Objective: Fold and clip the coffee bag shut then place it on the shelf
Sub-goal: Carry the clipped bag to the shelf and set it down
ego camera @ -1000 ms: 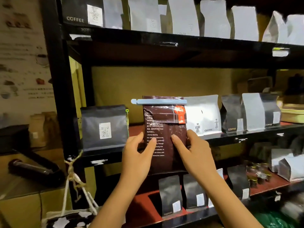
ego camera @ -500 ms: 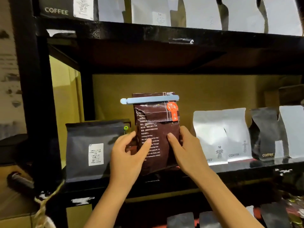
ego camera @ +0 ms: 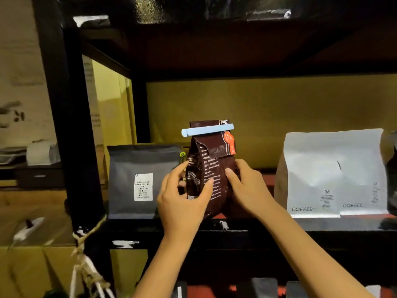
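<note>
Coffee bag (ego camera: 211, 168), clipped by a blue clip (ego camera: 207, 129), stands upright on the shelf (ego camera: 279, 227) between a grey bag (ego camera: 142, 181) and white bags (ego camera: 335, 173); left hand (ego camera: 182, 201) and right hand (ego camera: 247, 188) clasp its sides, equally near.

This looks like the stockroom or sales corner of a coffee shop. A black metal shelf (ego camera: 279, 230) carries rows of sealed pouches: a grey bag (ego camera: 139, 181) with a white label, white bags (ego camera: 330, 175) printed COFFEE, more bags on the tier below. Cardboard boxes (ego camera: 32, 269) stand stacked at the left, beside a printed wall poster (ego camera: 19, 82).
</note>
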